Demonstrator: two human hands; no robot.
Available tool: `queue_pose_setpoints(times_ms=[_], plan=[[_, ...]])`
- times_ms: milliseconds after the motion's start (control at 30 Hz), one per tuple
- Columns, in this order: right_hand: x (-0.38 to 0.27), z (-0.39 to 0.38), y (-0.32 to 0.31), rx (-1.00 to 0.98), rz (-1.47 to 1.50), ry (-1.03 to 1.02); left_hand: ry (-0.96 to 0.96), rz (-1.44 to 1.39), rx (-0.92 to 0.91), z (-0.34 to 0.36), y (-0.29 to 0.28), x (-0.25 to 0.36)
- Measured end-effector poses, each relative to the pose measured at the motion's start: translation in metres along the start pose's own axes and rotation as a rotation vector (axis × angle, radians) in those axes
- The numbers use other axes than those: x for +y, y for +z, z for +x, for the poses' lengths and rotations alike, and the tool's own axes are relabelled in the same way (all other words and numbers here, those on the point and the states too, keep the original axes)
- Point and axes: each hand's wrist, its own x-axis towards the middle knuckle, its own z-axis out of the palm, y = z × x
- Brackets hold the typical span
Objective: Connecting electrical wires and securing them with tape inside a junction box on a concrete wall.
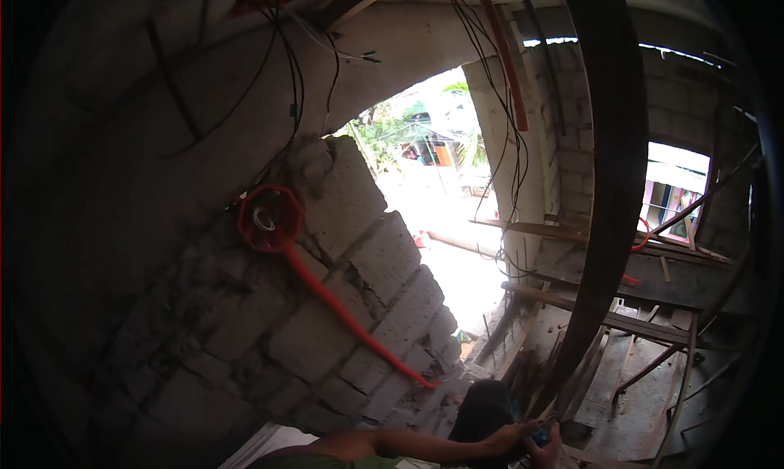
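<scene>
Low in the head view, my left forearm stretches rightward, and my left hand [508,439] is closed at its end. My right hand [549,451] is closed right beside it, around a small dark-blue object [541,435] whose kind I cannot make out. Whether the left fingers grip this same object is too dim and small to tell. Just left of the hands rises my dark-trousered knee [480,410]. Behind it, an orange conduit [347,314] runs down the block wall [314,346] from an orange octagonal junction box [270,217] with a pale wire coil inside.
A dark post [611,142] stands close by on the right. Beyond it, wooden planks [604,314] and loose boards lie across the space. Black wires [514,175] hang beside another orange conduit [508,60]. More wires [294,77] dangle at upper left. A bright wall opening [441,158] shows outdoors.
</scene>
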Motion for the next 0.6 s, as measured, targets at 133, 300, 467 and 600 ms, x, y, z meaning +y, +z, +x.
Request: queue_pose_setpoints(times_ms=[133, 300, 467, 600], plan=[[0.014, 0.001, -0.011, -0.081, 0.296, 0.165, -0.084, -0.305, 0.109, -0.018, 0.014, 0.055], [0.044, 0.004, -0.002, 0.048, 0.163, -0.128, 0.086, 0.436, -0.240, -0.036, -0.009, 0.124], [0.098, 0.010, -0.012, 0.072, -0.308, -0.286, 0.796, 1.455, -0.166, -0.051, -0.030, 0.160], [0.047, 0.004, 0.006, 0.243, -0.272, -0.252, 1.149, 0.989, 0.572, -0.114, -0.088, 0.342]])
